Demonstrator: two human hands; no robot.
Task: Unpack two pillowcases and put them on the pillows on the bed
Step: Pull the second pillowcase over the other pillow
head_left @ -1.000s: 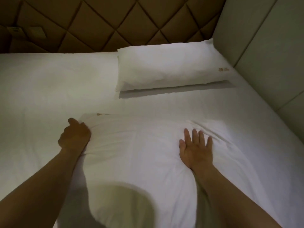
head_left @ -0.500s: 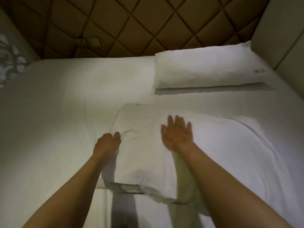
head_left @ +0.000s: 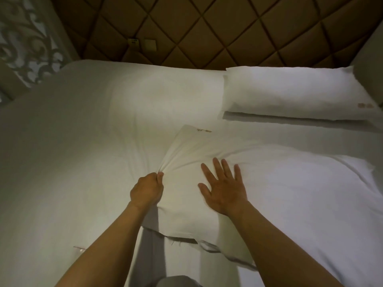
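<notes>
Head view: the bed [head_left: 62, 104] fills nearly everything, white right up to the quilted headboard [head_left: 186, 27]. The near pillow [head_left: 290, 195] lies across the middle, running toward the right edge, and looks to be inside its case [head_left: 192, 141], whose logo corner points at the headboard. The other pillow [head_left: 290, 92] sits cased in the top right corner. The right hand [head_left: 226, 191] lies flat on the near pillow, fingers spread, pressing down. The left hand [head_left: 146, 191] pinches a bunch of case at the pillow's left end, fingers curled tight. My worry: a hard tug against that pressing palm could twist the case, leave its corner slack and creased, or ruck up the sheet [head_left: 83, 183]
</notes>
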